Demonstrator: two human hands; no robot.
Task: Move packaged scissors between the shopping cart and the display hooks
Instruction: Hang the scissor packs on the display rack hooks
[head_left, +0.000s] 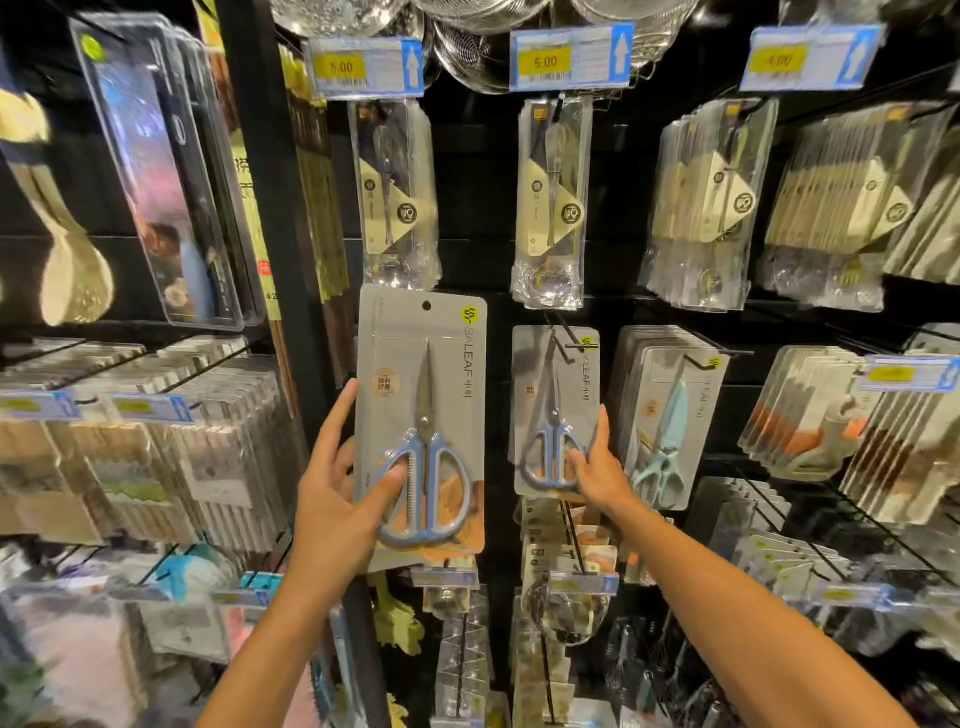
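Two bare arms reach up toward a dark shop wall full of hanging packs. The left hand (337, 483) holds a pack of scissors (422, 426) upright in front of the wall, with the thumb pressed on the blue handles and the fingers curled behind the card. This pack hangs on no hook, and its hole at the top is free. The card reads "SALEAF". The right hand (597, 467) pinches the bottom corner of a second scissors pack (556, 410), which hangs on a black hook (563, 340). Just beside it hang mint green scissors (670, 426). Higher up hang clear bags of spoons (553, 202). Above them, yellow price tags (569, 60) read "5.00".
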